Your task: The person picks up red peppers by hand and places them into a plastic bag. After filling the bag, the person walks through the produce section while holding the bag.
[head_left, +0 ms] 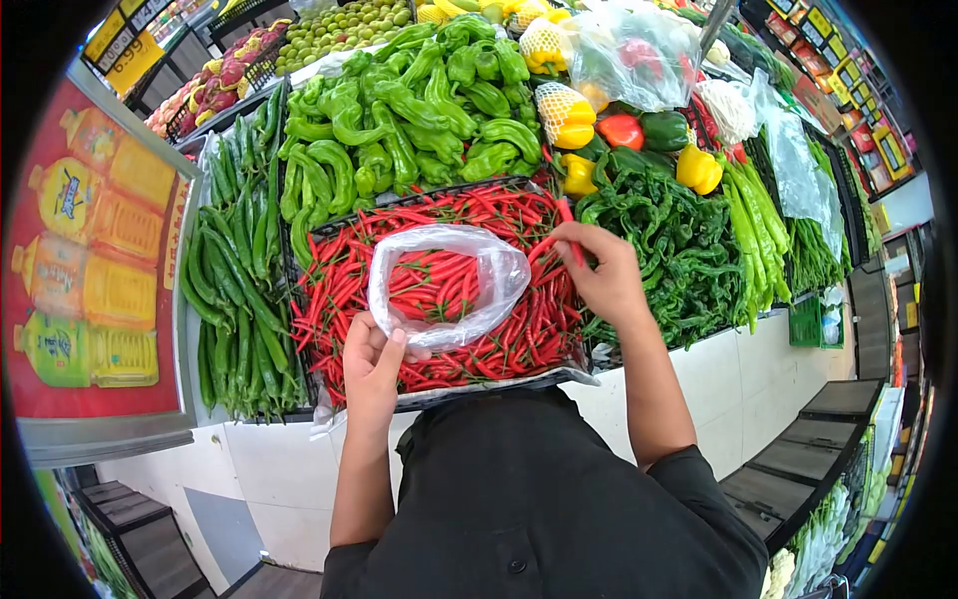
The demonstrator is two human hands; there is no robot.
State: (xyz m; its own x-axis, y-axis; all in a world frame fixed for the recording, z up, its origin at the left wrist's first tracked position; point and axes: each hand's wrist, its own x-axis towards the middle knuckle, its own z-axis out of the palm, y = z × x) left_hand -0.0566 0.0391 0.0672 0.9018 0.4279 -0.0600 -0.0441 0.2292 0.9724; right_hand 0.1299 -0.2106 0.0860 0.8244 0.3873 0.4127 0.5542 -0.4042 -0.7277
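A crate of small red chilies (339,285) lies in front of me. Over its middle, my left hand (377,351) pinches the near left edge of a clear plastic bag (504,268). The bag's mouth is wide open, and red chilies show within its ring; whether they lie inside it or beneath it I cannot tell. At the crate's back right, my right hand (599,268) is closed on a red chili (565,212), its fingers just right of the bag.
Long green chilies (244,250) lie left of the crate, curled green peppers (399,110) behind it. Dark green peppers (669,240) are on the right, below bell peppers (621,131) and a plastic bag (639,60). A poster panel (100,250) stands far left.
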